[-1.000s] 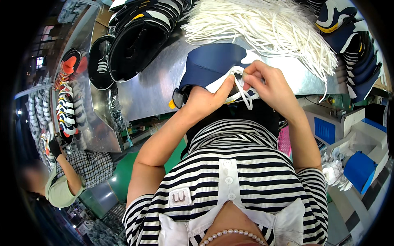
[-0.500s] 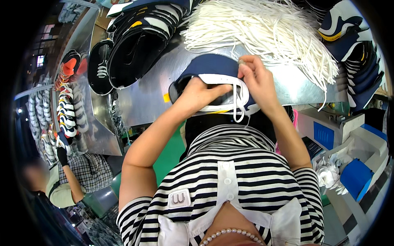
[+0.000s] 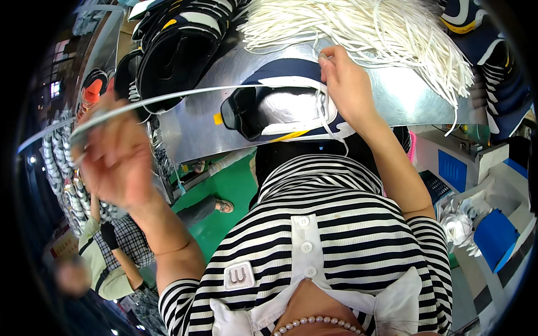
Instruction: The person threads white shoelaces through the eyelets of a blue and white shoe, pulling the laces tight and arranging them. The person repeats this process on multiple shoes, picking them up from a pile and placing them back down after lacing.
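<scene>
A navy and white shoe upper [image 3: 280, 109] lies on the shiny metal table [image 3: 190, 134] in front of me. My right hand [image 3: 347, 89] rests on its right end and pinches the lace there. A long white shoelace [image 3: 190, 94] runs taut from the shoe out to the left. My left hand [image 3: 115, 157], blurred, is drawn far out to the left and grips the lace's free end.
A big heap of white laces [image 3: 364, 28] lies at the back of the table. Dark shoe uppers [image 3: 168, 50] are stacked at back left, more at the right [image 3: 493, 50]. Blue bins [image 3: 493, 235] stand at right. Another person [image 3: 112, 263] works at lower left beside racks of shoes.
Both hands were together at the shoe's lacing. Now my left hand has swung far out to the left, pulling the lace taut, while my right hand stays on the shoe.
</scene>
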